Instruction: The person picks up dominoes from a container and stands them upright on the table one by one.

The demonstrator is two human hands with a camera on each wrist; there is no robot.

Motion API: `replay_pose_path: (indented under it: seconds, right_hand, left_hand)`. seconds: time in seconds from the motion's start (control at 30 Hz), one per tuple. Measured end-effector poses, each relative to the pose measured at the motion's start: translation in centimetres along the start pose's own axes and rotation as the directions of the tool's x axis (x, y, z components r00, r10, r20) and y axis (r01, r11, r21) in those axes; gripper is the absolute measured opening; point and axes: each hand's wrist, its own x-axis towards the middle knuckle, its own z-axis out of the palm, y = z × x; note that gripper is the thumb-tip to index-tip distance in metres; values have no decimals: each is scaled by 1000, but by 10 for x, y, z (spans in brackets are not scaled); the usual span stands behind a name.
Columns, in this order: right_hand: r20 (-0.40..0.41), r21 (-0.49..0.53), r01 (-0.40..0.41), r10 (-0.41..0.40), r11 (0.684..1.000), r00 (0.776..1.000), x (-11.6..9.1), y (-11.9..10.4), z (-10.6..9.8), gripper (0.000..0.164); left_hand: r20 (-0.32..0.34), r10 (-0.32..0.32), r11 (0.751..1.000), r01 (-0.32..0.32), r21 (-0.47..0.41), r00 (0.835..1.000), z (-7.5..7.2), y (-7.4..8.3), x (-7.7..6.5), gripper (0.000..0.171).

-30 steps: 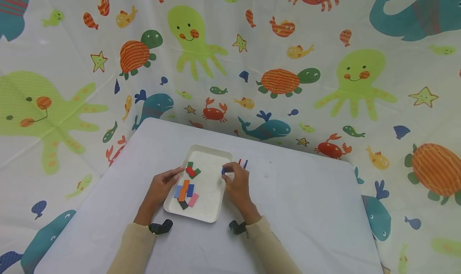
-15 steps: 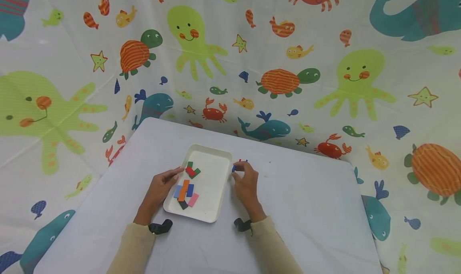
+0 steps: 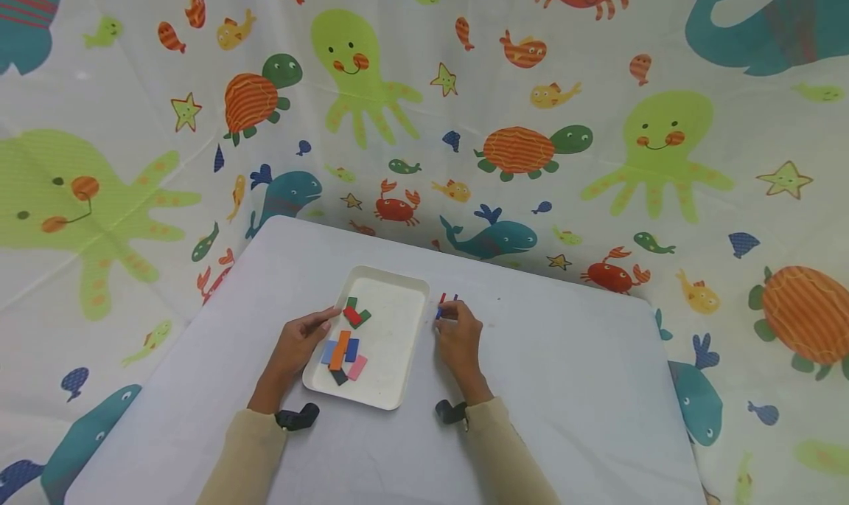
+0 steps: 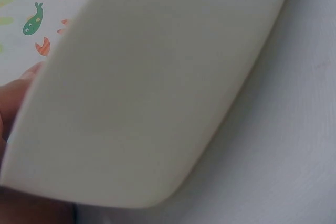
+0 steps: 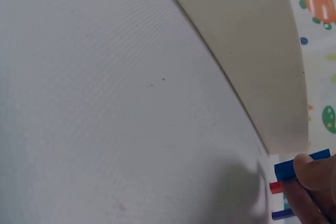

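Note:
A shallow white tray (image 3: 394, 343) lies on the table. My left hand (image 3: 297, 346) holds its left rim, fingertips at the edge; in the left wrist view the wall of the tray hides most of that hand. My right hand (image 3: 460, 343), just off the tray's right side, pinches a small blue block (image 5: 286, 170) between thumb and fingers. Beside these fingers a red block (image 5: 275, 187) and a dark blue block (image 5: 282, 214) rest on the table, partly hidden by the hand.
Inside the tray, green blocks (image 3: 362, 319) lie under a red block (image 3: 352, 315). Nearer the front, an orange block (image 3: 339, 351) overlaps light blue and blue ones, with pink (image 3: 357, 368) and black blocks (image 3: 339, 377) alongside. A sea-animal curtain (image 3: 398, 122) hangs behind the table.
My right hand has moved right with the blue block, from over the tray's right rim to the table beside the red and dark blue blocks. The left hand and tray have stayed put.

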Motion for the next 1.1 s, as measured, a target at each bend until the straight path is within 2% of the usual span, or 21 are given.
replay_pose_path:
  seconds: [0.13, 0.63, 0.87, 1.1]
  right_hand:
    - [-4, -2, 21, -21, 1000, 1000, 0, 3, 2, 37]
    - [31, 7, 14, -15, 1000, 999, -2, 10, 4, 39]
    - [2, -19, 7, -6, 1000, 1000, -3, 5, 0, 42]
    - [-43, -30, 48, -50, 998, 998, -4, -5, -4, 43]
  left_hand:
    - [1, 5, 1000, -5, -2, 1000, 0, 0, 0, 40]
    - [-6, 6, 1000, -6, 8, 1000, 0, 0, -1, 40]
    - [-1, 9, 1000, -9, 16, 1000, 0, -1, 0, 41]
    - [23, 3, 999, -2, -48, 1000, -2, -1, 0, 41]
